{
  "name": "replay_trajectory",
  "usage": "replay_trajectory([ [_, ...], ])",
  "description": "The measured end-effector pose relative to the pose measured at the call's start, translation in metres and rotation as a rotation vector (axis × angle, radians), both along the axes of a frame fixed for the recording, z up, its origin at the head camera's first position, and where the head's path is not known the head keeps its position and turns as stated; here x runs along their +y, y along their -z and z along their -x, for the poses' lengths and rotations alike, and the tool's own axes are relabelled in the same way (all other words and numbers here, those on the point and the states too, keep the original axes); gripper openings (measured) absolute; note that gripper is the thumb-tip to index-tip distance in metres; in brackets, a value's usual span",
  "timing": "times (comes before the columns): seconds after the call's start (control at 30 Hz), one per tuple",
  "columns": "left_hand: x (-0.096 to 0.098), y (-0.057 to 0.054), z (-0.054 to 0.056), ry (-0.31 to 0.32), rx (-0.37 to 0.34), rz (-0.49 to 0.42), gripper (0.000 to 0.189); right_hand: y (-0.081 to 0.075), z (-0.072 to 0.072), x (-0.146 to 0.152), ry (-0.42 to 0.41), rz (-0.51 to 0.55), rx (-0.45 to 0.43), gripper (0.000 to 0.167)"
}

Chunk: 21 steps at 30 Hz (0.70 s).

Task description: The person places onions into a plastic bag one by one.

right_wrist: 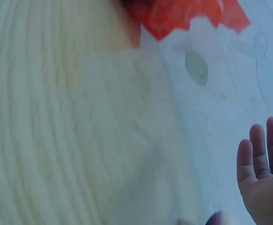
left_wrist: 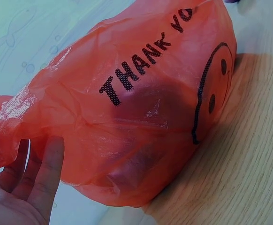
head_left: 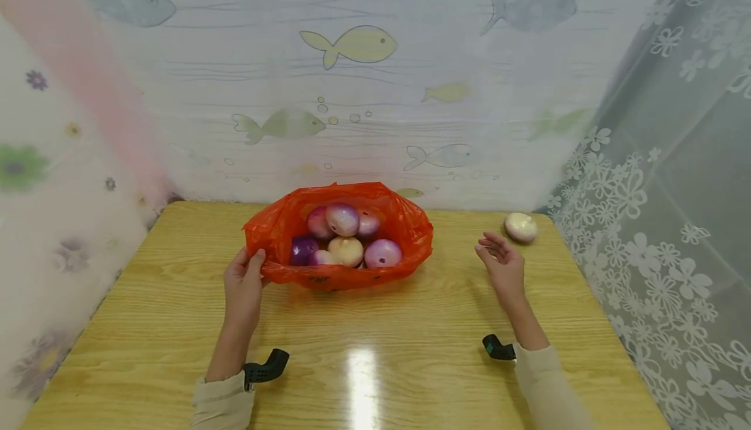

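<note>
An orange-red plastic bag lies with its mouth spread wide, and several onions, purple, pink-white and one pale yellow onion, sit inside. My left hand grips the bag's left rim between thumb and fingers. In the left wrist view, the bag's side carries a printed "THANK YO" and a face, with dark round shapes showing through. To the right of the bag, my right hand hangs over the table with relaxed fingers, holding nothing. Just beyond its fingertips is a single white-and-purple onion at the back right corner.
Everything stands on a light wood-grain table. A fish-patterned curtain hangs right behind the table's back edge. A sheer curtain with white flowers borders the right side, and a flowered cloth the left.
</note>
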State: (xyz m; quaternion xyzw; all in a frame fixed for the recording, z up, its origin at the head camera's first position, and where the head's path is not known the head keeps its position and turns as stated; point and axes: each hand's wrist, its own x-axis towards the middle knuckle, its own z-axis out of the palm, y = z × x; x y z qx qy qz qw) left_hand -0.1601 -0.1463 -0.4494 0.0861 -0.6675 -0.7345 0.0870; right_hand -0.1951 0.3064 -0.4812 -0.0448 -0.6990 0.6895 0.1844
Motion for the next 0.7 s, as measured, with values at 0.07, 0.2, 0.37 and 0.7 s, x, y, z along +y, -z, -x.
replay_trajectory([
  [0.07,0.0,0.0,0.0,-0.001,-0.004,-0.001,0.046,0.004,-0.001,0.013,0.029,-0.008,-0.01,0.024],
  [0.2,0.0,0.0,0.0,-0.006,-0.005,0.003,0.046,0.011,0.001,0.038,0.086,-0.01,-0.017,0.024],
  [0.37,0.0,0.0,0.0,-0.011,0.008,0.013,0.045,0.009,0.003,0.059,0.143,0.001,-0.065,0.029],
  [0.7,-0.001,0.0,0.0,-0.013,0.018,0.007,0.045,0.021,0.019,0.092,0.241,-0.133,-0.152,0.045],
])
